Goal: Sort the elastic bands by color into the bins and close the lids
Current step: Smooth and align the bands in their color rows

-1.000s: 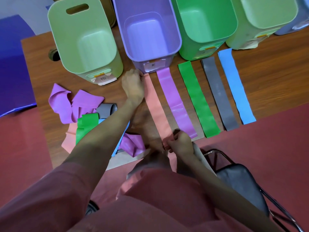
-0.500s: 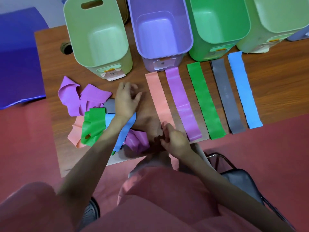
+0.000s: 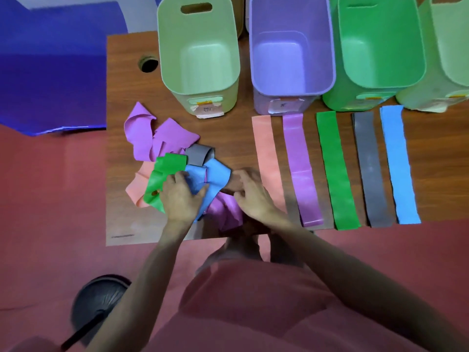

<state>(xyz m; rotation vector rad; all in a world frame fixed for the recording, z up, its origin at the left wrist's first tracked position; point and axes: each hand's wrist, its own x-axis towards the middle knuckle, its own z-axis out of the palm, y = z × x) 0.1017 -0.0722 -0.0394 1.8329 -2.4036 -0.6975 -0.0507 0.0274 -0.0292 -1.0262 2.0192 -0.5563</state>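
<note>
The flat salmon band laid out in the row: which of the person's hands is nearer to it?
Right. The right hand lies just beside the flat salmon band, at its left edge; the left hand is farther left, on the tangled pile of bands.

The back of the table (image 3: pixel 121 72) is walled off by four open bins (image 3: pixel 200 59) standing close together; only narrow gaps are left between them. Five flat strips (image 3: pixel 335 171) are spread across the right half, with thin lanes of bare wood between. The left front is taken up by a tangled pile (image 3: pixel 162 138). Bare wood is left between pile and bins, and along the left edge.
</note>
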